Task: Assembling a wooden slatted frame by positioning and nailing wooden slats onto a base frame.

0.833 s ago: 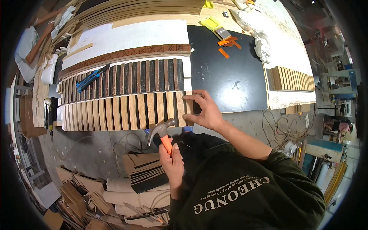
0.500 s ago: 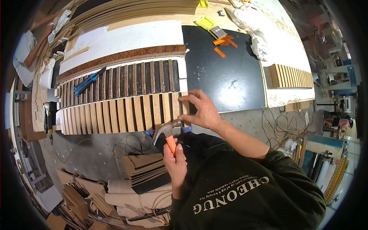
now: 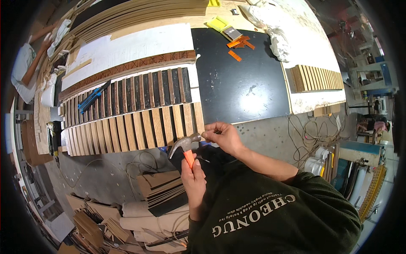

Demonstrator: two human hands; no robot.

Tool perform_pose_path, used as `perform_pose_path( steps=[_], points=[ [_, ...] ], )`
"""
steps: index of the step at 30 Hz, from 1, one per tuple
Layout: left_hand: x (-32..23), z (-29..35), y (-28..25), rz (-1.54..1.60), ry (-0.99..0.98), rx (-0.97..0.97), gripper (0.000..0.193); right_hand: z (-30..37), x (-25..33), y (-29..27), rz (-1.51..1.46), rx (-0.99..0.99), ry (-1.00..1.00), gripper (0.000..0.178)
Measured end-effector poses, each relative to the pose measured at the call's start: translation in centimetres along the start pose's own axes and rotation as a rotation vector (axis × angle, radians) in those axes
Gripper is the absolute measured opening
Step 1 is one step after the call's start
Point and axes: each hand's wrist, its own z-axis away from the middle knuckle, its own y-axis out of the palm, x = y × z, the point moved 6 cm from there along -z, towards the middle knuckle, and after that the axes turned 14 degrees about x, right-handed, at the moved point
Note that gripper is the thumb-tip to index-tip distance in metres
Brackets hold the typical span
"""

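My left hand point(image 3: 193, 173) is closed round the orange handle of a claw hammer point(image 3: 185, 144), held just off the near edge of a slatted wood panel point(image 3: 139, 130). Light oak strips alternate with black gaps along that panel. My right hand point(image 3: 225, 137) is by the panel's near right corner, beside the hammer's striking face, thumb and forefinger pinched together. Whatever sits in that pinch is too small to make out. Behind the panel lies a second slatted piece point(image 3: 149, 89) with dark strips, and a blue utility knife point(image 3: 94, 98) rests on its left part.
A glossy black board point(image 3: 237, 89) covers the middle of the table, with orange strips point(image 3: 241, 42) and a yellow case point(image 3: 218, 23) on it. A slatted block point(image 3: 319, 78) stands at right. A drill point(image 3: 54, 135) hangs at left. Another person's arm point(image 3: 31, 67) is far left.
My right hand has come off the panel's right end toward me, its spread fingers now pinched beside the hammer head. The hammer stays in my left hand. The view has shifted slightly.
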Motion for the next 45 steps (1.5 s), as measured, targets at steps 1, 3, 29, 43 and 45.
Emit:
perform_pose_path(
  steps=[1,3,29,43,45],
  points=[
    [0.0,0.0,0.1,0.019,-0.027,0.022,0.020,0.1,0.0,0.0,-0.018,-0.006,0.006,0.020],
    [-0.5,0.0,0.4,0.010,-0.042,0.027,0.020,0.2,-0.8,-0.2,-0.003,-0.042,-0.043,0.022],
    [-0.9,0.0,0.3,-0.103,-0.087,0.023,0.022,2.3,-0.9,0.6,-0.025,-0.185,-0.219,0.023],
    [-1.0,-0.6,-0.1,-0.014,-0.062,0.049,0.019,1.9,-1.3,0.6,-0.014,-0.197,-0.239,0.024],
    [-1.4,-0.5,-0.5,0.030,-0.050,0.041,0.019,2.0,-1.2,0.5,0.011,-0.208,-0.237,0.024]
  ],
)
